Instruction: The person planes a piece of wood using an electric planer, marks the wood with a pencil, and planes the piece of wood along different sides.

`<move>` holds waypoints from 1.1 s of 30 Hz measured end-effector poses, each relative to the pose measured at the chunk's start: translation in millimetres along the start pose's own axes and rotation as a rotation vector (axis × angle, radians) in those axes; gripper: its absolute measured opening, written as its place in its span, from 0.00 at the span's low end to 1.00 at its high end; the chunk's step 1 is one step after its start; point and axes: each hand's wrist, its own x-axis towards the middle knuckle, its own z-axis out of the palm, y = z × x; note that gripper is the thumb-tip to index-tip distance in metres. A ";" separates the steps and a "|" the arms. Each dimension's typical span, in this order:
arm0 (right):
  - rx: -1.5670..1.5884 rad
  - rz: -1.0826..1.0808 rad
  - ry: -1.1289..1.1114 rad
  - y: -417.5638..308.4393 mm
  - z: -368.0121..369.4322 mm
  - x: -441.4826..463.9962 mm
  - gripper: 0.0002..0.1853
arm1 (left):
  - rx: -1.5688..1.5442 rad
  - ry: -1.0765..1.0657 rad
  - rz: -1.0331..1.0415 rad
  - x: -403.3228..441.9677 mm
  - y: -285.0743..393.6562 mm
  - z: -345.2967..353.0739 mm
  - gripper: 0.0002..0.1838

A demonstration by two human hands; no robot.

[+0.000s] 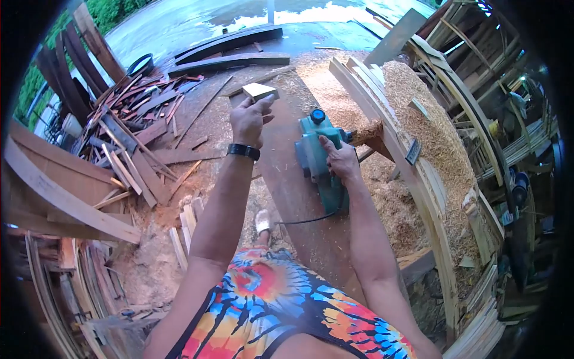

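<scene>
My right hand (339, 158) is wrapped round the handle of a green electric planer (315, 134), which rests on a long brown board (278, 161). Curly shavings (366, 133) stick out at the planer's right side, and its black cord (308, 221) trails from the rear end. Farther forward, my left hand (250, 119) has its fingers bent against a short piece of wood (259, 90) with a pale top face. The palm side of this grip is partly hidden. A dark band circles my left wrist.
Long planks (406, 161) and a heap of shavings (436, 113) lie on the right. Wood scraps (140, 143) are strewn at left, beside a curved board (66, 194). Dark beams (230, 61) lie ahead. My foot (262, 221) stands left of the board.
</scene>
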 end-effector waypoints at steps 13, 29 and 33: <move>0.037 0.024 -0.033 1.4 -3.2 -0.2 0.29 | 0.100 -0.049 0.005 -10.1 -20.3 -13.9 0.37; 0.027 0.044 -0.090 -6.2 2.1 -23.0 0.23 | 1.254 -0.339 0.475 -25.3 -173.0 -110.4 0.58; 0.019 0.059 -0.106 -33.1 14.6 -82.3 0.23 | 1.000 -0.068 0.434 9.6 -155.9 -175.6 0.50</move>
